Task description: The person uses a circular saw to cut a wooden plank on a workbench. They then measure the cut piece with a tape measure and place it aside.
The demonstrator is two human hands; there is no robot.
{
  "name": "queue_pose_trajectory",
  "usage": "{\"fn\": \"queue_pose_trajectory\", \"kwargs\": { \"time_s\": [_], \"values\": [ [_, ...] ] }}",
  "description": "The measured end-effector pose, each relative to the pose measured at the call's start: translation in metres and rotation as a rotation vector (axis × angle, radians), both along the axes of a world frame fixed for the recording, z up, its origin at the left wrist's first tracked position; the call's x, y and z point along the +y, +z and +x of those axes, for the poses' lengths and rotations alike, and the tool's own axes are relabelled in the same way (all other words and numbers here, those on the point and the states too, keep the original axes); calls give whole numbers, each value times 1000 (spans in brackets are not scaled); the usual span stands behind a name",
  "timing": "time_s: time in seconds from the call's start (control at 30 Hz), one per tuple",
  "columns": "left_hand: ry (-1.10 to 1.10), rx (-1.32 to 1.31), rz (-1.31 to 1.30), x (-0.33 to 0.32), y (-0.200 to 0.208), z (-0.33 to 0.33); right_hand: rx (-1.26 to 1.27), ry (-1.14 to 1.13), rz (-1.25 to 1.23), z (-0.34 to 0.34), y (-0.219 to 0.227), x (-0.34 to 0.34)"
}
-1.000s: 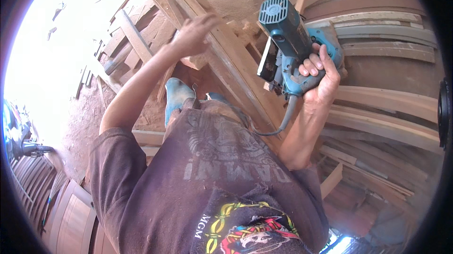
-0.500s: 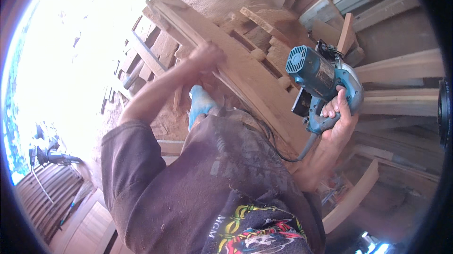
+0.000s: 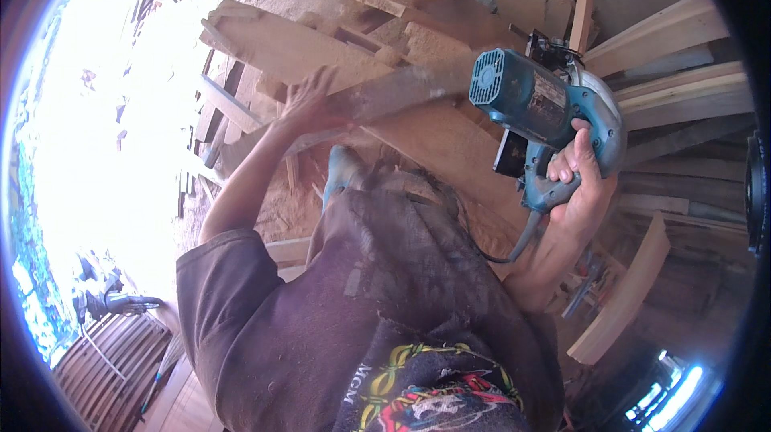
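One saw (image 3: 522, 99) is raised at my right; my right hand (image 3: 580, 175) is wrapped round its handle, probably keeping it out of the way. My left hand (image 3: 309, 107), fingers spread, is at one narrow plank (image 3: 401, 95), perhaps steadying it; contact I can't tell. One wide board (image 3: 442, 151) lies below.

Short white lettering (image 3: 359, 384) marks the dark printed cloth (image 3: 371, 349) below-left of the right hand's (image 3: 585, 183) grip; the saw's (image 3: 514, 95) pale label (image 3: 549, 95) beside that grip is illegible.
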State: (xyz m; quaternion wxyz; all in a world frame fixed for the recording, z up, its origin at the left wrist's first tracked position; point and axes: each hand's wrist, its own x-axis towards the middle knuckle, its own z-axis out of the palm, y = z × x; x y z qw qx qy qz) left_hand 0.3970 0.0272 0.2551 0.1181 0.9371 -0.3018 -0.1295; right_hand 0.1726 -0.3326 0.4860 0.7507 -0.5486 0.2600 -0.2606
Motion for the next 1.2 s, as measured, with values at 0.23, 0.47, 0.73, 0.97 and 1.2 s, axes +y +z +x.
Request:
{"fn": "queue_pose_trajectory", "kwargs": {
  "time_s": [0.23, 0.47, 0.73, 0.97, 1.2],
  "values": [
    [180, 110, 19, 92, 4, -137, 46, 17, -19, -6, 9, 3],
    [317, 450, -590, 58, -1, -132, 112, 163, 14, 11, 0, 8],
    [722, 1216, -1083, 1, 135, -4, 199, 252, 78, 55, -9, 33],
    [727, 1127, -1169, 1, 172, 15, 228, 254, -14, 54, 8, 55],
    [736, 1128, -1085, 24, 40, -15, 279, 250, -40, 48, 8, 48]
  ]
}}
